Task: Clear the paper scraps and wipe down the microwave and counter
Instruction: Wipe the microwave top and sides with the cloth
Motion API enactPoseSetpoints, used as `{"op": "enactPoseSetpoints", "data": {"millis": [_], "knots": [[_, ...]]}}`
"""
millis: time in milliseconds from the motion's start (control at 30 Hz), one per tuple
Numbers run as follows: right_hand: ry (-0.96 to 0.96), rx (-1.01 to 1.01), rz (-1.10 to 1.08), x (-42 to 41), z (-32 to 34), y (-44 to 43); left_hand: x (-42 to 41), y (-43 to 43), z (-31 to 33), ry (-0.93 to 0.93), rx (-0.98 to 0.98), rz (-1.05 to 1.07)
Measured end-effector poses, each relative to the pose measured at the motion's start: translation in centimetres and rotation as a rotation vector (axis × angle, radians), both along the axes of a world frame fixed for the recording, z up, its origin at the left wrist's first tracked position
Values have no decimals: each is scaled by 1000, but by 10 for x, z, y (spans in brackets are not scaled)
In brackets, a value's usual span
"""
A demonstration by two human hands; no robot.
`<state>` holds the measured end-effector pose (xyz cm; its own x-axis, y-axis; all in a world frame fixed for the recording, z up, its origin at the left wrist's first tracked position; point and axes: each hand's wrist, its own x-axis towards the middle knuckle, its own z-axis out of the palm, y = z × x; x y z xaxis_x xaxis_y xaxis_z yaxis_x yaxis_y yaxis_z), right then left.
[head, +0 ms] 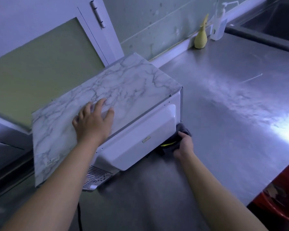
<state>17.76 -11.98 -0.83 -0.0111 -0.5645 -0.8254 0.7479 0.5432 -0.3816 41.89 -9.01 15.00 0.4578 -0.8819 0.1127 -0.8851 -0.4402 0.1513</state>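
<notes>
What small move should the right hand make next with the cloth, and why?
Probably slide the cloth along the lower edge of the microwave: the right hand grips it at the white face's bottom corner, while the left hand rests flat on top, steadying it.

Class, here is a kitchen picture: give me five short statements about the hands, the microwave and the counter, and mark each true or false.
1. The left hand lies flat on the marble-patterned top of the white microwave. True.
2. The right hand holds a red sponge. False: its grip is on a dark grey cloth.
3. The cloth is pressed against a lower corner of the microwave, close to the brushed steel counter. True.
4. The yellow pear-shaped object stands on the microwave. False: it stands on the counter by the wall.
5. The clear pump bottle lies on its side. False: it stands upright by the wall.
</notes>
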Motion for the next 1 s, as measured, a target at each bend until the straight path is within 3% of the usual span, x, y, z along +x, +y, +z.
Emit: {"op": "enactPoseSetpoints", "data": {"millis": [100,167,233,400,500,600,633,700,800,867,1000], "knots": [[182,-55,47,-27,16,-20,-2,1,0,0,5,6],[378,-204,77,-45,32,-24,-5,0,1,-1,3,2],[572,-432,127,-58,53,-15,-7,-1,1,4,4,0],[1083,-1262,81,-48,91,25,-8,-6,2,20,-6,5],[1351,-1486,342,-14,95,50,-9,-5,1,15,3,7],[1477,-1534,872,8,83,62,-7,-2,0,4,-25,11],[1467,-1538,958,9,77,64,-6,-1,0,3,-32,17],[1320,-1566,895,7,73,63,-4,-1,-1,1,-46,20],[1113,-1425,578,18,81,58,-3,-5,0,5,-60,20],[1137,-1306,413,34,85,62,-2,-1,-2,12,-40,35],[1070,-1075,339,51,92,68,-6,4,-3,10,-42,44]]}}
